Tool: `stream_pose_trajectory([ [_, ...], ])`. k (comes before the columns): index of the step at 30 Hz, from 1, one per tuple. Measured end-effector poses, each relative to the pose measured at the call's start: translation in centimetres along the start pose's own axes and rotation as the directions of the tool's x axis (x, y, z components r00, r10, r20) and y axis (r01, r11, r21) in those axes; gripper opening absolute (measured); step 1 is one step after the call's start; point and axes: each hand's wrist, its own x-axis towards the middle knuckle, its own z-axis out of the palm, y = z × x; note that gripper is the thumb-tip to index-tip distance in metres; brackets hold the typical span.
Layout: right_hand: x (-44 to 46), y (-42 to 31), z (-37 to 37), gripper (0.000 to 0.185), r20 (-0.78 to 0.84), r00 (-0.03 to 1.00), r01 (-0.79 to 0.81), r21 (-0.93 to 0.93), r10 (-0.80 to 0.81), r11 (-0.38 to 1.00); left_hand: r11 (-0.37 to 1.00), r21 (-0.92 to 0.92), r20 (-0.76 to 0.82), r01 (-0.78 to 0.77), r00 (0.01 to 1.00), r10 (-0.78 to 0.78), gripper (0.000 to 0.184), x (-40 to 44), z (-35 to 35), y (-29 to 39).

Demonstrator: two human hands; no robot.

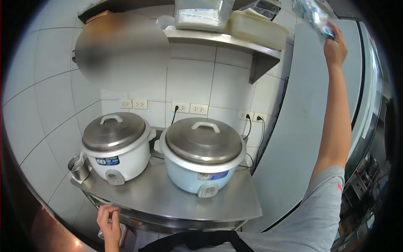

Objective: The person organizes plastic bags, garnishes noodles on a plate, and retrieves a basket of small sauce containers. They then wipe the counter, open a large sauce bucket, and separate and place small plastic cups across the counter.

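While we look through the head camera, we find the right grip (336, 47) closed on the lower end of a clear plastic bag (311, 16) with blue print, which is up beyond the right end of the shelf (210, 38), in front of the tall pale cabinet (306, 80). Holding it by one end seems to let the rest reach up and away from the fingers; the arm is nearly straight, probably because that spot is high. The bag's top leaves the view, so we cannot tell what it touches there.

Our left grip (110, 220) sits low, just off the front edge of the table (147, 203) towards its left corner, fingers loosely curled around nothing we can see.

Both rice cookers stand lidded on the table, probably close to the wall so that cords can reach the sockets (180, 107): the white cooker (136, 161) towards the left edge, the blue cooker (178, 172) nearer the right edge. Their control panels face the front edge, we judge for easy reach. A metal cup (79, 171) stands by the left edge, beside the white cooker.
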Motion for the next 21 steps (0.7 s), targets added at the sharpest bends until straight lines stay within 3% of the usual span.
stream_pose_trajectory([
  [5, 2.0, 2.3, 8.6, 0.053, 0.316, 0.949, 0.02, -0.05, -0.004, 0.999, 0.993, 0.087, 0.003, -0.085, 0.996, 0.085, 0.015, 2.9, 3.5, -0.9],
  [8, 3.3, 3.1, 13.4, 0.052, 0.164, 0.938, 0.345, -0.332, -0.307, 0.878, 0.991, 0.131, -0.083, 0.006, 0.997, 0.004, 0.013, 3.0, 4.9, -1.7],
  [9, 3.7, 3.1, 15.0, 0.05, 0.168, 0.942, 0.331, -0.345, -0.289, 0.878, 0.994, 0.068, -0.117, 0.086, 0.99, -0.077, 0.013, 3.2, 5.7, -1.4],
  [11, 4.4, 2.6, 18.5, 0.048, 0.18, 0.95, 0.304, -0.365, -0.254, 0.88, 0.991, 0.112, -0.1, 0.067, 0.993, -0.056, 0.018, 3.9, 7.0, -1.0],
  [12, 4.7, 2.6, 21.1, 0.047, 0.339, 0.933, 0.246, -0.346, -0.124, 0.905, 0.989, 0.134, -0.094, 0.059, 0.994, -0.046, 0.021, 4.1, 7.7, -0.9],
  [14, 4.6, 3.1, 26.1, 0.045, 0.628, 0.768, 0.123, -0.34, 0.128, 0.932, 0.985, 0.168, -0.064, 0.035, 0.998, -0.025, 0.023, 4.3, 9.4, -0.6],
  [16, 3.0, 5.2, 28.8, 0.046, 0.394, 0.919, 0.077, -0.205, 0.011, 0.976, 0.976, 0.216, -0.01, 0.009, 1.0, -0.007, 0.024, 4.5, 11.0, 0.3],
  [18, 0.5, 6.2, 32.4, 0.047, 0.131, 0.99, 0.064, -0.029, -0.059, 0.998, 0.965, 0.263, 0.036, 0.013, 0.999, -0.024, 0.024, 4.3, 11.5, 0.6],
  [21, 0.9, 4.6, 34.2, 0.043, 0.311, 0.95, 0.005, -0.081, 0.02, 0.997, 0.915, 0.399, 0.038, 0.064, 0.996, -0.086, 0.023, 3.4, 11.1, 1.6],
])
